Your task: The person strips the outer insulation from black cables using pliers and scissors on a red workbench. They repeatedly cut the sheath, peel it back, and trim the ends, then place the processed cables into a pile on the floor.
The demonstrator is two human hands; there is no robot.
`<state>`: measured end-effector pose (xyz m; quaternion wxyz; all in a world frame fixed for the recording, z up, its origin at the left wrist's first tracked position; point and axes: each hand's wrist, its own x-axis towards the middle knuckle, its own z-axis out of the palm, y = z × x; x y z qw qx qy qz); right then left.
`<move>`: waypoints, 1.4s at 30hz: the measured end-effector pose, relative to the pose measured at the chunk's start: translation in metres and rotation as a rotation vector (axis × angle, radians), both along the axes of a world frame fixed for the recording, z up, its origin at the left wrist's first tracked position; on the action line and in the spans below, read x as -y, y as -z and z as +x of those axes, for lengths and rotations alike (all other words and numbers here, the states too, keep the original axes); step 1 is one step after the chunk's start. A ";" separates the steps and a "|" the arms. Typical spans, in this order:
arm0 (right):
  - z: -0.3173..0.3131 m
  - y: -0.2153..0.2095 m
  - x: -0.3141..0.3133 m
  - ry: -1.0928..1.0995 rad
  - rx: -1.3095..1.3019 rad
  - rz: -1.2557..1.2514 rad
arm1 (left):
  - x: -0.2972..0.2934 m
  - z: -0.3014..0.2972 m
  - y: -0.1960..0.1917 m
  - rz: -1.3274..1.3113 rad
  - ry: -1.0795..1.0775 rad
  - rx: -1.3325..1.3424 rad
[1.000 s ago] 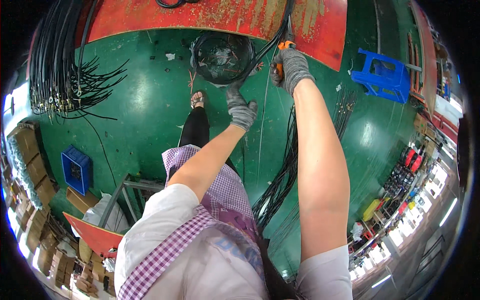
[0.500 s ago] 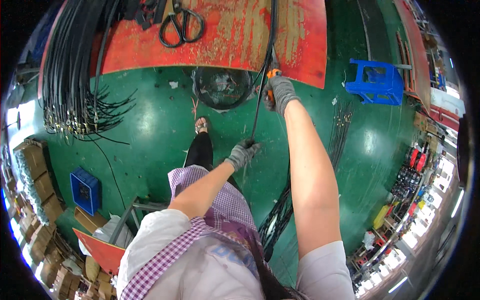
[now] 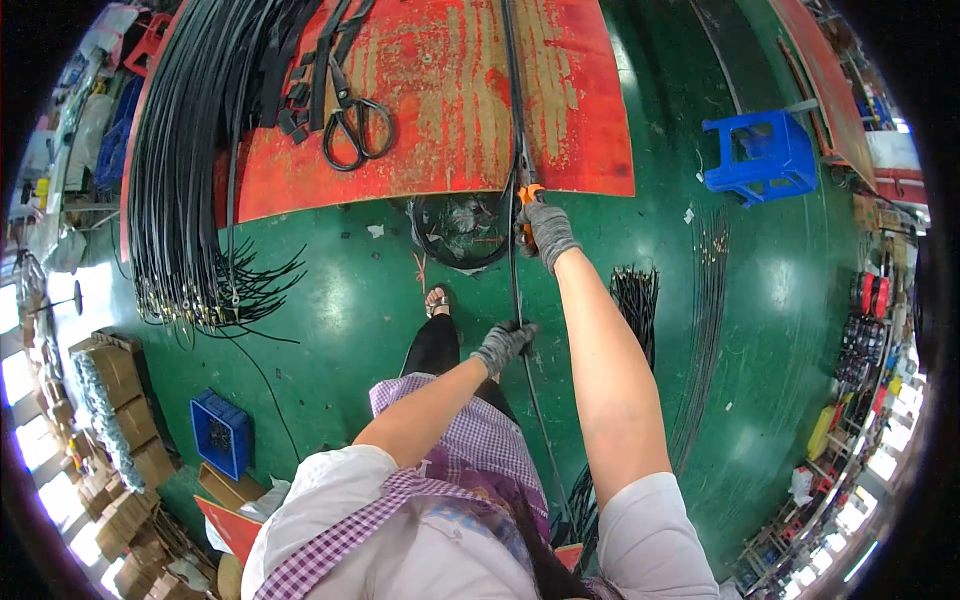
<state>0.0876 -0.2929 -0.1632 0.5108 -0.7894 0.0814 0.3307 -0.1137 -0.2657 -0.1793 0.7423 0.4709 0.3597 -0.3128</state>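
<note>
My right hand, in a grey glove, is closed round the orange-handled pliers at the front edge of the red table. Their jaws point away from me, against black cables lying along the tabletop. Whether the jaws bite on a cable is too small to tell. Nearer to me, my gloved left hand grips a thin black cable. That cable runs from the pliers down through my fingers and on toward the floor by my right side. Large black-handled scissors lie on the table to the left.
A thick bunch of black cables hangs over the table's left edge. Under the front edge sits a coil of black cable. More cable bundles are right of my arm. A blue stool stands right, a blue crate lower left.
The view has shifted, showing more of the tabletop. A length of cable now extends past my left hand toward me. Both hands keep their grips, the right on the pliers.
</note>
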 end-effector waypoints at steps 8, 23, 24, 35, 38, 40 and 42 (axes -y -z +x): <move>0.002 -0.004 -0.002 0.055 -0.118 0.029 | 0.021 -0.052 0.048 0.041 -0.082 -0.128; -0.003 0.057 0.008 -0.099 0.392 -0.005 | -0.024 -0.051 0.077 0.437 0.369 0.296; -0.003 0.064 0.005 -0.016 0.294 0.096 | -0.025 -0.025 0.045 0.401 0.265 0.274; -0.010 0.040 -0.008 0.042 0.075 0.130 | 0.006 -0.096 0.126 0.128 0.507 0.319; -0.006 0.024 0.003 0.013 0.178 0.220 | -0.010 -0.145 0.203 0.689 0.999 0.974; -0.007 0.025 0.003 -0.012 0.201 0.202 | -0.010 -0.128 0.184 0.433 0.797 0.600; -0.009 0.001 0.000 0.152 -0.068 0.165 | -0.015 -0.124 0.172 0.325 0.720 0.450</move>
